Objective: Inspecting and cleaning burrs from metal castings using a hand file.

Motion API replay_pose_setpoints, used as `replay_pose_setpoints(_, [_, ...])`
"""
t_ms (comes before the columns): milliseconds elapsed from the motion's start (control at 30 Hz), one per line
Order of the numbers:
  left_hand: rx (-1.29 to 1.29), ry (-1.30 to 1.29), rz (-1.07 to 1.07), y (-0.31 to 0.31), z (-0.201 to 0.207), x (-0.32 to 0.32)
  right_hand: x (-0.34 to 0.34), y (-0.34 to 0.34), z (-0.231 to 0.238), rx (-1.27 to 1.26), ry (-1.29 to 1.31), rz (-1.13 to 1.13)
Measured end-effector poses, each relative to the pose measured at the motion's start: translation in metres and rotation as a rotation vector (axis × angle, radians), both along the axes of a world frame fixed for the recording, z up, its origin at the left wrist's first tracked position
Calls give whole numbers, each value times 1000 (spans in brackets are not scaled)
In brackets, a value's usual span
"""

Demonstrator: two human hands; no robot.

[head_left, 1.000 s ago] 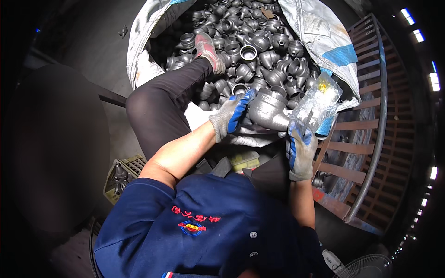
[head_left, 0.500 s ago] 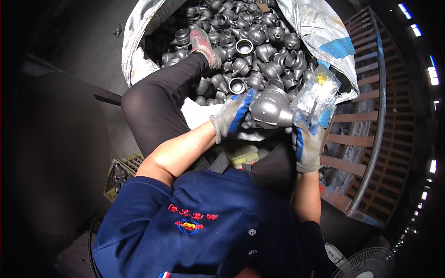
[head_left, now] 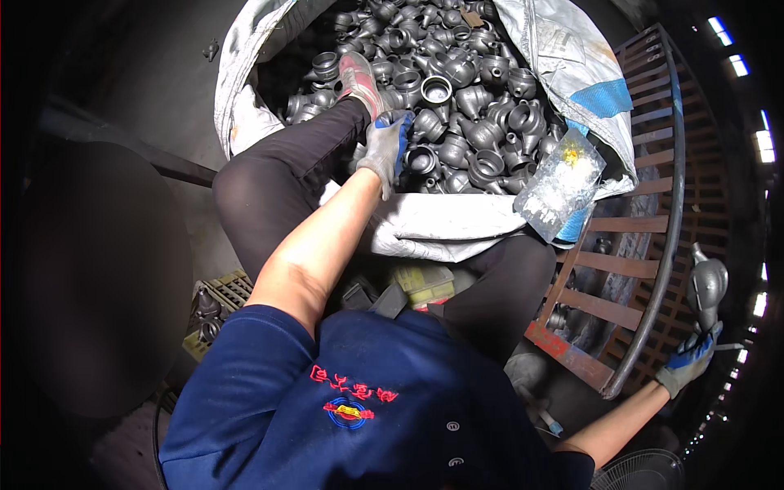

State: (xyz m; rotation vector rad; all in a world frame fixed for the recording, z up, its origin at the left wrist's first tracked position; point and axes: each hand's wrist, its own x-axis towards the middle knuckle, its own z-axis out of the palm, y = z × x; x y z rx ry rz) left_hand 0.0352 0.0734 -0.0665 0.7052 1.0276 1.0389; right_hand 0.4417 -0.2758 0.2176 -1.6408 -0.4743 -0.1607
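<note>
My right hand [head_left: 691,361], in a grey glove with blue coating, is far out to the right, beyond the metal rack. It grips a bulb-shaped grey metal casting [head_left: 707,282] by its lower end, the part standing up from the fingers. My left hand [head_left: 387,149], gloved alike, hangs over the near left of a big white woven bag [head_left: 445,219]. Its fingers are loosely bent and apart, with nothing seen in them. Close beside it lie many similar castings [head_left: 486,167] that fill the bag. My shoe [head_left: 359,84] rests on them.
A scuffed flat plate [head_left: 562,181] lies on the bag's right edge. Right of the bag stands a slatted metal rack [head_left: 625,265] with a curved rail. A yellowish crate [head_left: 231,291] holding castings is at lower left, a yellow box [head_left: 426,283] between my legs, a fan [head_left: 645,471] at lower right.
My right hand has carried the casting from above the bag's near edge far to the right. My left hand has let go of it and moved up and left over the pile.
</note>
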Motion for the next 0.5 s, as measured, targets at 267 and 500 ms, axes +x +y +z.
replay_pose_setpoints(267, [399,1177,-456,3,-83,14,155,-43,-116,-1028,37,13])
replay_pose_setpoints(500, [502,1399,-1012,4,-123,36,161,-58,-127,-893,298,190])
